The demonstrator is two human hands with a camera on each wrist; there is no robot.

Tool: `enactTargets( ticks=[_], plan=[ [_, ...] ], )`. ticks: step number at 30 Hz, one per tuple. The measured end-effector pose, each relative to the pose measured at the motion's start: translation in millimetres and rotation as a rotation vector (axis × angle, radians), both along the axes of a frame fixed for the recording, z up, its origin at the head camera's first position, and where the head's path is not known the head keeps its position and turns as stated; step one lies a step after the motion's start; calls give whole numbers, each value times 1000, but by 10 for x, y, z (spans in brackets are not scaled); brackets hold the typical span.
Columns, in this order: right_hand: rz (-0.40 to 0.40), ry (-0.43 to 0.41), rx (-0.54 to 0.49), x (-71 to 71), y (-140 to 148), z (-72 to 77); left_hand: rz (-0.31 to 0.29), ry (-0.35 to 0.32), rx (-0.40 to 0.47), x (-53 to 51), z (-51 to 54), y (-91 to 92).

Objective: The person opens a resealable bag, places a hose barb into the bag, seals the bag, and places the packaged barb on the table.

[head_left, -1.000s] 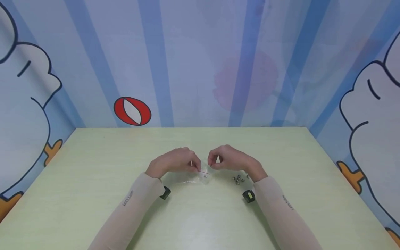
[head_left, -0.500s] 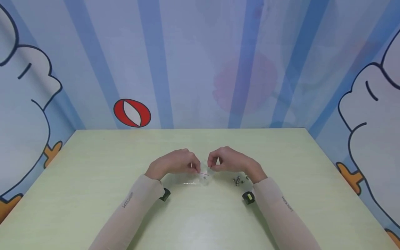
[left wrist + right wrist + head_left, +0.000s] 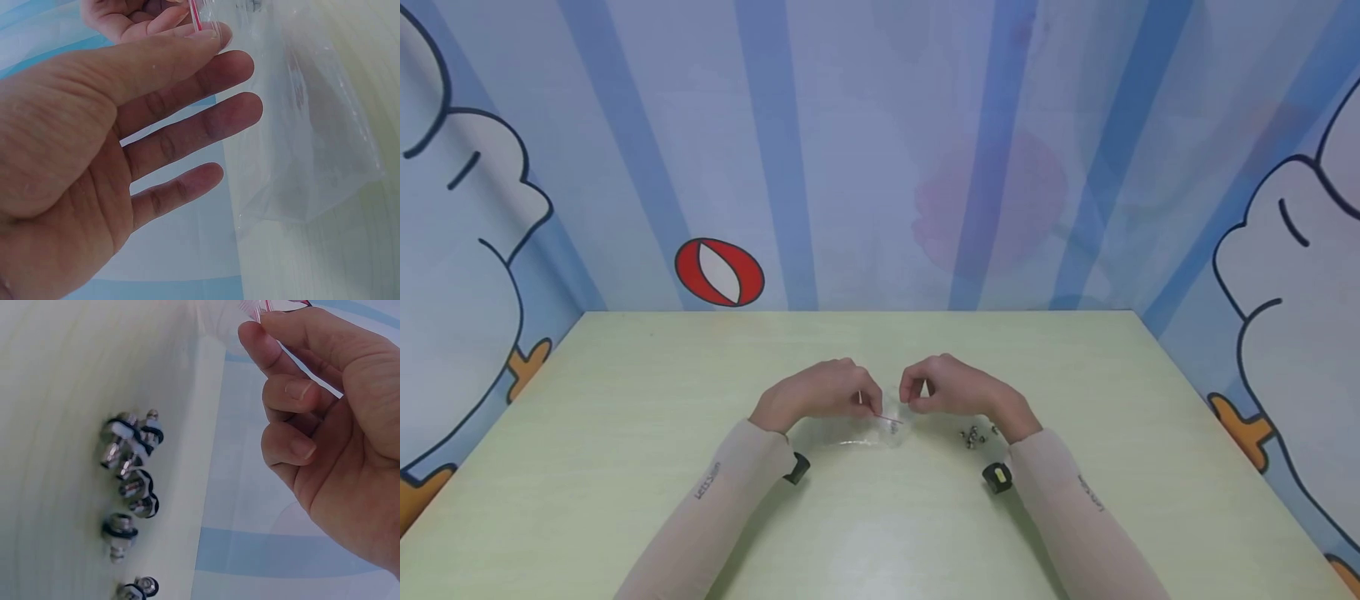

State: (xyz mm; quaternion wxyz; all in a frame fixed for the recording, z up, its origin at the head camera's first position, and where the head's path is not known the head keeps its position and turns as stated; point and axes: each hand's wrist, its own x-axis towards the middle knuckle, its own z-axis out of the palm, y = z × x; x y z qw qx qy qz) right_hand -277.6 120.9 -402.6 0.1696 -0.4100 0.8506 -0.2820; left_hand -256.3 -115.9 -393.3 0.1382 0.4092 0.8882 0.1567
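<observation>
Between the two hands hangs a clear plastic bag (image 3: 857,432) with a red line along its mouth. My left hand (image 3: 823,390) pinches the bag's edge between thumb and index finger; in the left wrist view the bag (image 3: 312,137) hangs beside the other, spread fingers of that hand (image 3: 125,119). My right hand (image 3: 958,386) has thumb and index finger together on the bag's edge in the right wrist view, where its other fingers (image 3: 287,394) are curled. A small dark-and-silver thing shows inside the bag. Several metal fittings with black rings (image 3: 134,484) lie near my right hand.
The pale green table (image 3: 880,525) carries the fittings (image 3: 972,437) just below the right wrist. A striped blue wall (image 3: 865,167) with cartoon pictures stands at the table's back edge. A black device is strapped at each wrist.
Both hands keep nearly the same place and hold. The small thing in the bag looks slightly shifted, and the whole head view has moved slightly.
</observation>
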Motion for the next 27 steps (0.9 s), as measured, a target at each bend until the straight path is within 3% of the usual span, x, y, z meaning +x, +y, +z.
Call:
enactTargets(
  ticks=[13,27],
  plan=[
    [-18,29,7,-14,110,69,7,3,-11,-10,-1,7],
    [-44,-82,94,-49,353,140,15,9,-8,-2,-5,-3]
  ],
)
